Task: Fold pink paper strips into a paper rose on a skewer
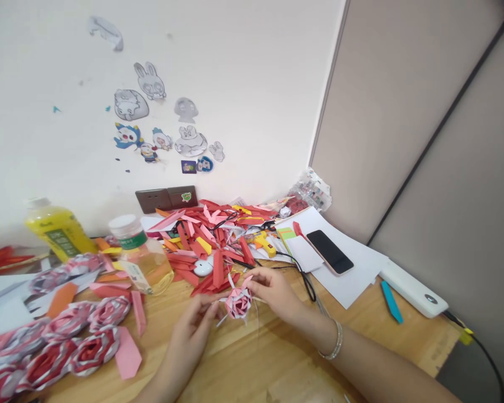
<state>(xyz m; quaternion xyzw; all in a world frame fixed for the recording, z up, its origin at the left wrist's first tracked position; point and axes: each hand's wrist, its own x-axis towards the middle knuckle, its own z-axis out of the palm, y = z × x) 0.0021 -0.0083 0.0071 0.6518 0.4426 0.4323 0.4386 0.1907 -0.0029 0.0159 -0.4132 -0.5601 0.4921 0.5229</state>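
Plainly, the left hand (195, 327) and right hand (271, 288) pinch either side of a pink-and-white paper flower (238, 303), between them over the tabletop (292, 361). Beyond, folded paper strips (205, 235) heap toward the back edge; a long white device (411, 288) lies near the right edge.

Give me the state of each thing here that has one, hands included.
Pink-and-white folded-paper rose: held from both sides
Left hand: pinching at the rose's left edge
Right hand: pinching at its upper right
Yellow plastic bottle: capped
Clear plastic jar: white lid on
Black rectangular phone: face up, unlit
Yellow plastic glue gun: lying down
White oblong plastic device: black cable attached
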